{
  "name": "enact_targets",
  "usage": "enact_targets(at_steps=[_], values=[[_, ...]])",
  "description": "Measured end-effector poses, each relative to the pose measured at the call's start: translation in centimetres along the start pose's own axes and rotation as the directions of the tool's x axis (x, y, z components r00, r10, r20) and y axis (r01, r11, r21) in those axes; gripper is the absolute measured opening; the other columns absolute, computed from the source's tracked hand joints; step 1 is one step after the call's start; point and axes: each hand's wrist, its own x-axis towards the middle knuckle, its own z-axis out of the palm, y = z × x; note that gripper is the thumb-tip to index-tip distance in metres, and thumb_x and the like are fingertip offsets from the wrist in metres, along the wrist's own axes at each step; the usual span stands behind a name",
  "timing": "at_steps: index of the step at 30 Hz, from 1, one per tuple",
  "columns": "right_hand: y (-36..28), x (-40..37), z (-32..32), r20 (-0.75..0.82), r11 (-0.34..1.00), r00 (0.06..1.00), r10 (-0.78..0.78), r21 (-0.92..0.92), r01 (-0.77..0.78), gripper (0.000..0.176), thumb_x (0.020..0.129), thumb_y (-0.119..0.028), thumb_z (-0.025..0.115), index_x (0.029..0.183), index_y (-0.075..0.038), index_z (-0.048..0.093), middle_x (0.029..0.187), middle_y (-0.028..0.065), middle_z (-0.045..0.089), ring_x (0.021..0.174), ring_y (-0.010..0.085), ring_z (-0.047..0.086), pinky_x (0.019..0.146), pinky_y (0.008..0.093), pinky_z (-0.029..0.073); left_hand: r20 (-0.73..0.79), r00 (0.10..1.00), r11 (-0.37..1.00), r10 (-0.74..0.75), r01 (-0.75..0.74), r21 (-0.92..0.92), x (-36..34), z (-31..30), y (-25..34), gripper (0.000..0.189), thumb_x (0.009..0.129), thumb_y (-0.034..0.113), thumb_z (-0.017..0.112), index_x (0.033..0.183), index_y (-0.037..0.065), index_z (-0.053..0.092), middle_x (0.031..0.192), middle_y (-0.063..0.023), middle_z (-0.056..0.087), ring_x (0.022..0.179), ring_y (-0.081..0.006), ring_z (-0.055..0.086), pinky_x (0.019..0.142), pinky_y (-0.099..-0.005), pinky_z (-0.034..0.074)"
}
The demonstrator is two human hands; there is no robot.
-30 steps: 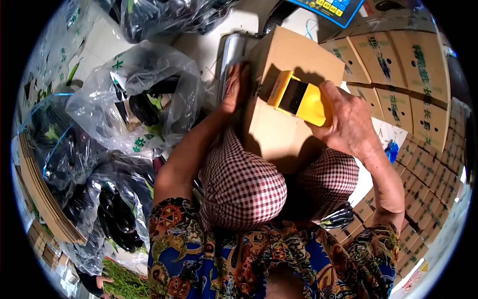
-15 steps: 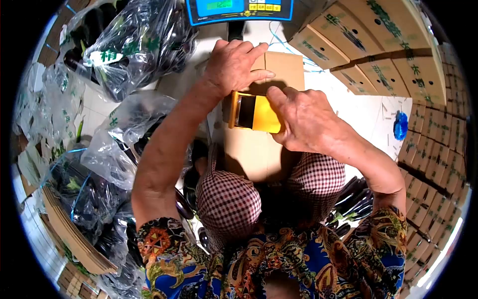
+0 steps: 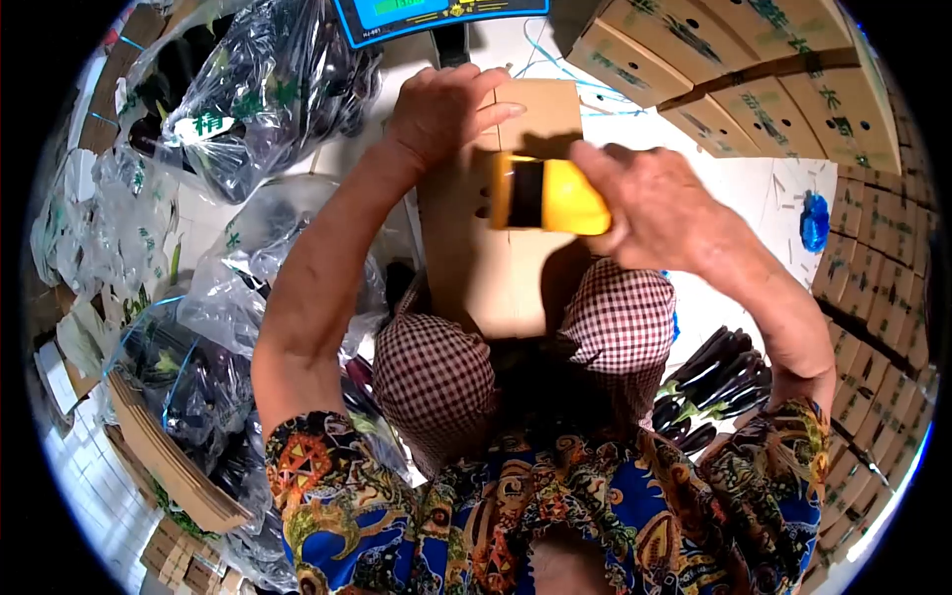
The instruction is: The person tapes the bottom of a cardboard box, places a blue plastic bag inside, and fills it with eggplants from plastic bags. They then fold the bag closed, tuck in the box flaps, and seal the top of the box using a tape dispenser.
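A brown cardboard box (image 3: 504, 283) lies between my knees, its flaps meeting at a seam down the middle. My left hand (image 3: 446, 111) rests on the far left part of the box, fingers spread and thumb pointing right. Wrapped round a yellow tool with a black section (image 3: 550, 194) is my right hand (image 3: 659, 203). The tool is over the right side of the box and slightly blurred; whether it touches the cardboard I cannot tell.
A blue scale (image 3: 446, 12) stands beyond the box. Bagged eggplants (image 3: 263, 94) lie at the left, loose eggplants (image 3: 709, 382) at the right. Stacked printed cartons (image 3: 773, 109) fill the right side. Blue twine (image 3: 815, 222) lies on the floor.
My right hand has moved the yellow tool to the right and a little away from my left hand, and the tool is turned differently. The whole view has shifted slightly.
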Motion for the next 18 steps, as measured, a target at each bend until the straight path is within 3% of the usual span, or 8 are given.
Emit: enact_targets(at_steps=[3, 7, 10, 13, 15, 16, 17, 18], values=[[5.4, -2.7, 2.0, -0.101, 0.998, 0.994, -0.031, 0.047, 0.036, 0.035, 0.07, -0.02, 0.06, 0.099, -0.009, 0.046, 0.065, 0.0108, 0.058, 0.054, 0.0219, 0.06, 0.048, 0.0336, 0.051, -0.111, 0.993, 0.999, 0.041, -0.038, 0.022, 0.0, 0.8, -0.3, 0.035, 0.079, 0.048, 0.067, 0.097, 0.018, 0.066, 0.071, -0.0006, 0.06, 0.064, -0.0213, 0.062, 0.059, -0.0331, 0.047], [9.3, -5.2, 4.0, -0.183, 0.998, 0.983, -0.005, 0.062, 0.016, 0.043, 0.067, -0.022, 0.067, 0.102, -0.008, 0.048, 0.079, 0.0135, 0.062, 0.068, 0.031, 0.065, 0.065, 0.0412, 0.053, -0.088, 0.995, 0.999, 0.048, -0.046, 0.03, -0.1, 0.7, -0.4, 0.032, 0.079, 0.045, 0.066, 0.095, 0.018, 0.066, 0.069, 0.0007, 0.058, 0.062, -0.0207, 0.061, 0.059, -0.0321, 0.047], [12.3, -4.8, 7.6, -0.215, 0.982, 0.975, -0.065, 0.16, 0.1, 0.042, 0.07, -0.023, 0.066, 0.104, -0.008, 0.048, 0.082, 0.0148, 0.062, 0.07, 0.0326, 0.066, 0.069, 0.0411, 0.054, 0.024, 1.0, 0.998, -0.008, 0.01, -0.07, -0.4, -0.3, -0.2, 0.033, 0.082, 0.036, 0.064, 0.109, 0.015, 0.064, 0.085, -0.0068, 0.065, 0.077, -0.0283, 0.064, 0.071, -0.0369, 0.051], [13.1, -2.8, 10.5, -0.209, 0.978, 0.977, -0.05, 0.188, 0.09, 0.042, 0.075, -0.029, 0.066, 0.106, -0.009, 0.045, 0.085, 0.0147, 0.062, 0.075, 0.0333, 0.066, 0.071, 0.0422, 0.055, -0.138, 0.99, 0.992, -0.012, -0.006, -0.13, -0.9, 0.4, -1.2, 0.042, 0.087, 0.039, 0.06, 0.118, 0.011, 0.06, 0.102, -0.0116, 0.065, 0.095, -0.0273, 0.063, 0.082, -0.0391, 0.049], [12.8, -1.6, 11.9, -0.211, 0.959, 0.977, -0.038, 0.265, 0.095, 0.045, 0.078, -0.035, 0.065, 0.106, -0.009, 0.042, 0.085, 0.0148, 0.06, 0.077, 0.033, 0.066, 0.07, 0.0416, 0.055, -0.224, 0.904, 0.889, -0.363, 0.264, -0.375, -3.9, 0.4, -1.3, 0.041, 0.089, 0.035, 0.058, 0.121, 0.009, 0.058, 0.111, -0.0124, 0.062, 0.102, -0.0272, 0.06, 0.089, -0.0398, 0.046], [12.7, -1.3, 12.6, -0.22, 0.955, 0.975, -0.03, 0.281, 0.093, 0.045, 0.079, -0.036, 0.065, 0.106, -0.009, 0.041, 0.084, 0.0151, 0.06, 0.077, 0.0329, 0.066, 0.07, 0.0415, 0.055, -0.231, 0.816, 0.786, -0.529, 0.369, -0.496, -5.9, 0.3, -0.9, 0.04, 0.091, 0.033, 0.057, 0.122, 0.008, 0.057, 0.116, -0.0128, 0.061, 0.106, -0.0272, 0.058, 0.093, -0.0401, 0.044], [12.7, -1.0, 13.2, -0.229, 0.953, 0.973, -0.022, 0.291, 0.09, 0.045, 0.079, -0.037, 0.064, 0.105, -0.009, 0.041, 0.083, 0.0154, 0.059, 0.077, 0.0329, 0.065, 0.069, 0.0414, 0.055, 0.162, 0.644, 0.242, -0.747, 0.491, -0.837, -8.2, 0.0, 0.3, 0.044, 0.094, 0.034, 0.051, 0.127, 0.005, 0.052, 0.123, -0.0145, 0.058, 0.111, -0.0262, 0.056, 0.098, -0.0395, 0.042], [12.8, -0.9, 13.7, -0.236, 0.95, 0.972, -0.012, 0.299, 0.084, 0.045, 0.08, -0.038, 0.064, 0.104, -0.009, 0.041, 0.083, 0.0156, 0.059, 0.076, 0.0328, 0.065, 0.068, 0.0413, 0.055, 0.599, 0.466, -0.412, -0.651, 0.446, -0.795, -10.7, 0.4, 1.4, 0.049, 0.097, 0.035, 0.046, 0.133, 0.001, 0.047, 0.129, -0.0162, 0.054, 0.117, -0.0252, 0.054, 0.103, -0.0388, 0.039]])
